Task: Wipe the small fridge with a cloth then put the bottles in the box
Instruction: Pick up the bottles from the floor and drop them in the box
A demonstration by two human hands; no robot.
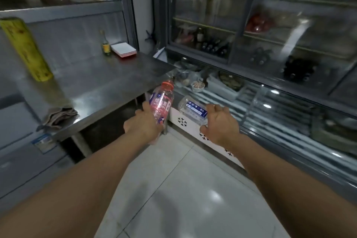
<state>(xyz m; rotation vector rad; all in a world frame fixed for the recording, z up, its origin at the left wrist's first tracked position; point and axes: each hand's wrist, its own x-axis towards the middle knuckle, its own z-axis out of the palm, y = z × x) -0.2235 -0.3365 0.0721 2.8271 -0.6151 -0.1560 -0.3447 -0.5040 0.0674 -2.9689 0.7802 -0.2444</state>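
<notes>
A pink bottle (161, 102) is gripped upright by the left hand (144, 124), fingers curled round it. A clear bottle (193, 111), lying sideways before the fridge (270, 63), is held by the right hand (219, 124). A cloth (59, 115) is left on the tabletop (100, 83).

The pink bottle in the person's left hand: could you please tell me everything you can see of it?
The pink bottle is clear plastic with a pink-red cap and pink liquid or tint, and its label reads "VITAMIN" with a large "B". It is capped and tilted, cap pointing up and away. The left hand grips its lower part, hiding the base. It is held in the air before the steel counter's corner, left of a clear bottle with a blue label.
</notes>
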